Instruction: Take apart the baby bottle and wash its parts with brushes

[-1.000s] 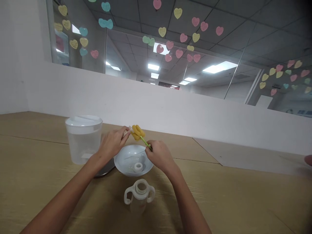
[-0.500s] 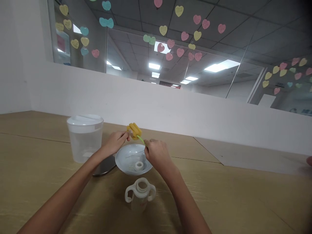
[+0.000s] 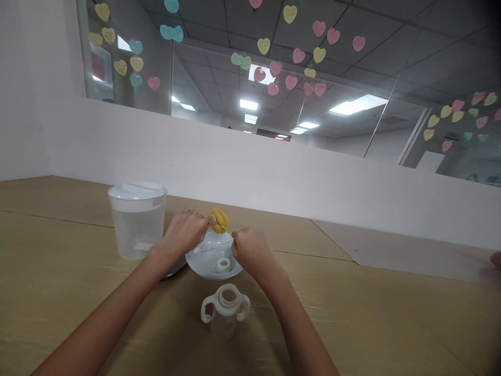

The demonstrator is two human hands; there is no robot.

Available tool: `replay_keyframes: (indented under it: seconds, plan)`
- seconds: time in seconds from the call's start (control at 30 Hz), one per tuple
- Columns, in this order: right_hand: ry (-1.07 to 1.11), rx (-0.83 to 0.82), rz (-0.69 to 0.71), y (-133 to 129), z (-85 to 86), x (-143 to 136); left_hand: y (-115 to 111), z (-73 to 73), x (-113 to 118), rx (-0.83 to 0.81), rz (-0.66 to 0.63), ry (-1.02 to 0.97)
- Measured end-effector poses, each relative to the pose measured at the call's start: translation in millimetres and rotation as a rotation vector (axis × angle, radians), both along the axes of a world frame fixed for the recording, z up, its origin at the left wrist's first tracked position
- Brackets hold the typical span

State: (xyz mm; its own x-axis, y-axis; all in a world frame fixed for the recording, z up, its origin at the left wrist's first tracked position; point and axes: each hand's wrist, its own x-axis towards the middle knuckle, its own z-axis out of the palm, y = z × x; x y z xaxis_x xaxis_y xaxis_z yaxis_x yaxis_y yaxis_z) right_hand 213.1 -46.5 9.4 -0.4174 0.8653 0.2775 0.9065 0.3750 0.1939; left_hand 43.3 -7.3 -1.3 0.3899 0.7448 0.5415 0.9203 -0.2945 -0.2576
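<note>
A yellow sponge [image 3: 219, 221] on a thin green handle [image 3: 227, 231] is held above the far side of a white bowl [image 3: 199, 265]. My right hand [image 3: 252, 249] is closed round the handle. In the fingers of my left hand [image 3: 188, 230] is a small clear piece [image 3: 212, 220], pressed against the sponge's left side; its shape is mostly hidden. Inside the bowl lie a white ring [image 3: 223, 265] and some water drops. Nearer to me, a clear bottle [image 3: 224, 321] with two white handles stands upright with its mouth uncovered.
At the left stands a translucent bucket [image 3: 136, 230] with a white lid. A dark round plate [image 3: 176, 269] is partly hidden behind my left forearm. Beyond the wooden table [image 3: 352, 313] is a white wall with windows. Part of a person's hand [image 3: 496, 259] shows at the right edge.
My left hand has turned, with its back now more to the camera. The sponge has dropped slightly and shifted a little right. My right hand has barely moved.
</note>
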Motion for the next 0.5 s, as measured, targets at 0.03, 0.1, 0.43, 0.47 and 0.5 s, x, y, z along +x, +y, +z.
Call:
replay_keyframes:
  seconds: [0.03, 0.1, 0.43, 0.47, 0.5]
  plan:
    - [-0.004, -0.009, -0.006, 0, 0.2, 0, 0, -0.4, 1, -0.003, 0.002, 0.015]
    - [-0.007, -0.027, -0.019, 0, 0.6, -1, 0, -0.3, 1, -0.009, 0.003, 0.037]
    - [0.109, -0.042, -0.045, -11, 11.7, 18, 4, 6.2, -20, -0.093, -0.114, -0.441]
    - [0.124, -0.061, -0.030, -14, 13.6, 21, 6, 6.1, -23, -0.119, -0.143, -0.505]
    - [0.138, -0.084, -0.008, -16, 15.2, 24, 8, 5.8, -25, -0.146, -0.176, -0.576]
